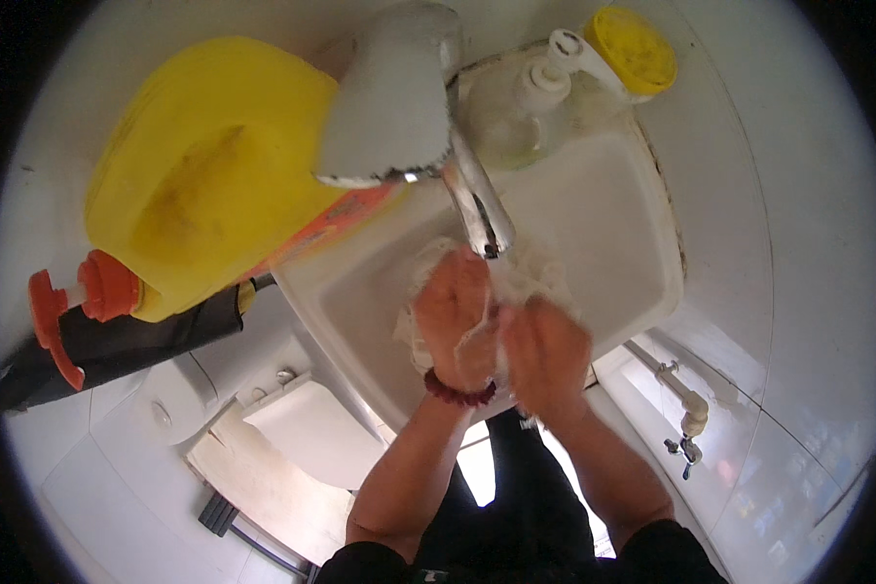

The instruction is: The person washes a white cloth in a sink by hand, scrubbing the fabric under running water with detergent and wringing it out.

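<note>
My left hand (pixel 455 317), with a dark red beaded bracelet at its wrist, is over a white washbasin (pixel 598 219), just below the spout of a chrome faucet (pixel 485 219). My right hand (pixel 545 350) is close beside it, its fingers curled and blurred. Pale wet cloth (pixel 423 336) shows around and behind my left hand, and a thin strand of it or of foam crosses that hand. Water seems to fall from the spout between the hands. What lies inside the fingers is hidden, so whether either hand grips the cloth is unclear.
A large yellow jug (pixel 212 175) with a red pump stands at the basin's left. Behind the basin are a clear pump bottle (pixel 515 117) and a round yellow container (pixel 631 51). A wall tap (pixel 686 438) juts out at lower right. A white toilet (pixel 321 431) is at lower left.
</note>
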`<state>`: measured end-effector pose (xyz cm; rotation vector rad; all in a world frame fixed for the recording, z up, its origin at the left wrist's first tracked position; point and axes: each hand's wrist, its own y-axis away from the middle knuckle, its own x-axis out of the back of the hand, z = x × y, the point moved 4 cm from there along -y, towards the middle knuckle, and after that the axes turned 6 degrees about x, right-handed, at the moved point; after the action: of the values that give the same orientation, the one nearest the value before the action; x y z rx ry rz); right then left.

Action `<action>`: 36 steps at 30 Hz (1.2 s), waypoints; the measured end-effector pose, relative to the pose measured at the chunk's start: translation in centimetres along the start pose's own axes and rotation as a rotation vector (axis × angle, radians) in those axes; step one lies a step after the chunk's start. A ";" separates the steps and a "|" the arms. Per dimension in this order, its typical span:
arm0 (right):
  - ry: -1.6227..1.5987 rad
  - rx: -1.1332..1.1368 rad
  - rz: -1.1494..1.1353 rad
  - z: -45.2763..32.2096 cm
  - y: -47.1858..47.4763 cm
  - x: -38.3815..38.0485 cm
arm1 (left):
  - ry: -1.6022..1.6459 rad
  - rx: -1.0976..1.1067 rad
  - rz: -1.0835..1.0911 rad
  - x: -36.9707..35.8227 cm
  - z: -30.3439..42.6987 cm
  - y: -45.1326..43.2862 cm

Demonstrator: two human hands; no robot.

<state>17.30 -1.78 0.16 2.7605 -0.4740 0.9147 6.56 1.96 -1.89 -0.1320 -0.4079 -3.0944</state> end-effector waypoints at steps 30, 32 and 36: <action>-0.524 -0.244 -0.095 2.5 -4.1 1.8 | 0.600 0.470 -0.203 2.1 -2.8 0.1; -0.544 -0.072 -0.111 2.8 -3.9 2.3 | 0.619 0.402 -0.268 2.1 -2.2 0.2; -0.514 -0.115 -0.349 2.2 -2.7 2.9 | 0.638 0.376 -0.280 2.2 -1.3 -0.5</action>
<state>21.59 -0.60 -0.03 2.8213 -0.0977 0.0927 4.27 2.07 -3.06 0.9540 -1.0090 -2.9928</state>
